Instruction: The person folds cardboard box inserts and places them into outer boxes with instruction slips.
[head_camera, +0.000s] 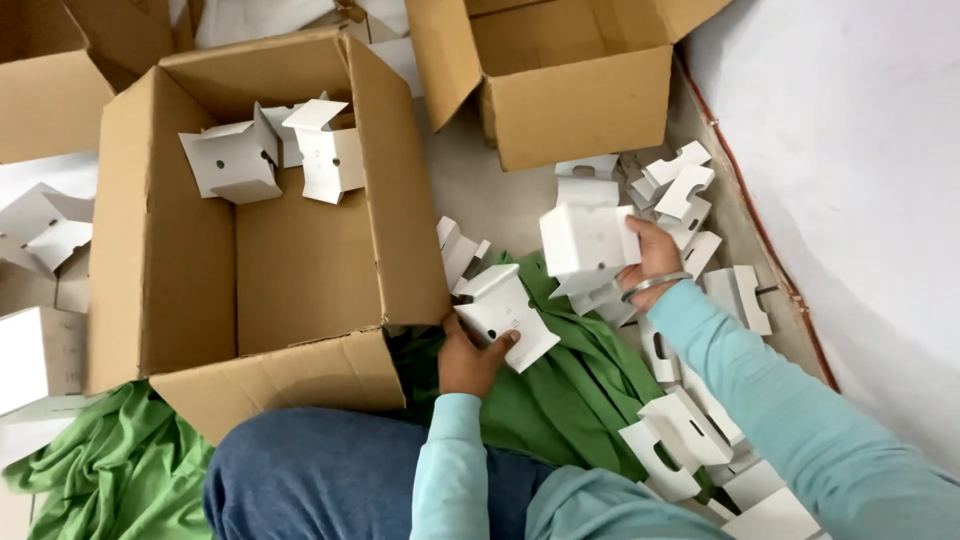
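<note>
Two white folded card pieces are in hand near the centre of the frame. The left hand (472, 358), lower centre, is closed around one folded white card piece (505, 315), thumb on its front face and fingers behind it; this piece sits just beside the lower right corner of the large open cardboard box (180, 250). The right hand (648, 262), right of centre, wears a metal bangle (655, 284) at the wrist and grips a second folded white card piece (585, 240), fingers curled over its right edge. Both sleeves are light blue.

A green cloth (570, 390) lies beneath both hands and extends to the lower left of the frame. Inside the large box, upper left, rest two folded card pieces (275, 150). A loose pile of flat white card blanks (680, 200) lies along the right side, beside the white wall (850, 150). A second open cardboard box (570, 90) stands at upper centre. A denim-clad knee (310, 470) fills the lower centre.
</note>
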